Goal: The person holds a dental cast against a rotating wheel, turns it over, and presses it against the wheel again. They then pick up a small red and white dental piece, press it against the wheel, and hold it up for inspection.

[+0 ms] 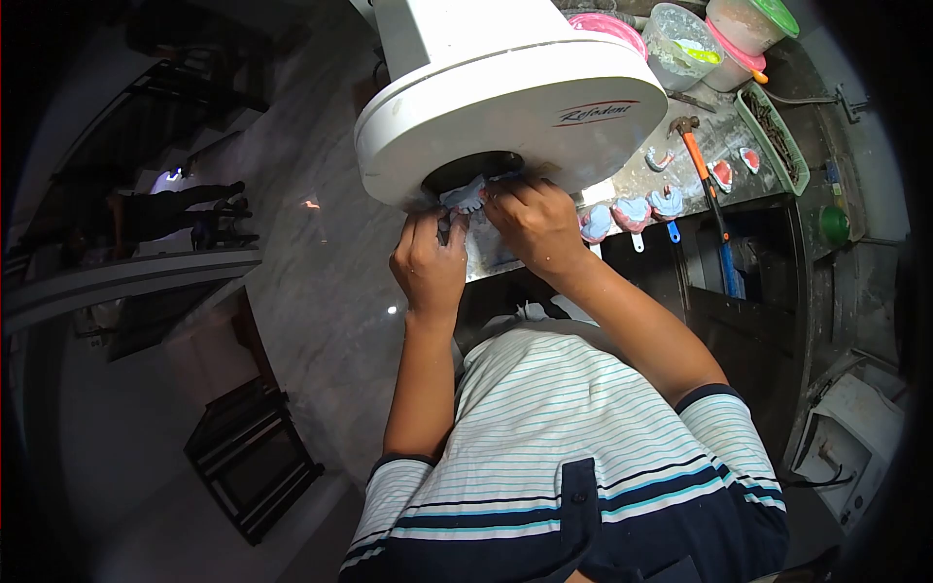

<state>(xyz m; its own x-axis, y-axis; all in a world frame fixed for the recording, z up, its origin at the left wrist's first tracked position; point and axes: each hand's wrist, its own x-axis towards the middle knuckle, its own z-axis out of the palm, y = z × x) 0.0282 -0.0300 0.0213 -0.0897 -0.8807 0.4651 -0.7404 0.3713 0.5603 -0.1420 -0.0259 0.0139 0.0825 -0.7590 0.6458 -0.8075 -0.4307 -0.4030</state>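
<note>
A pale blue-white dental cast [465,198] is held between both hands at the dark round opening [457,173] of a white machine [515,107]. My left hand [430,255] pinches the cast's left and lower side with bent fingers. On the other side, my right hand [535,220] has its fingers closed on the cast's right end, close under the machine's edge. Parts of the cast are hidden by the fingertips and the shadow of the opening.
Right of the machine, several dental trays with blue-white material [634,212] lie along the bench edge. Behind them are a hammer [702,165], small casts [721,175], a green tray of metal pieces [773,136] and plastic tubs [683,49]. A cabinet [743,335] stands below.
</note>
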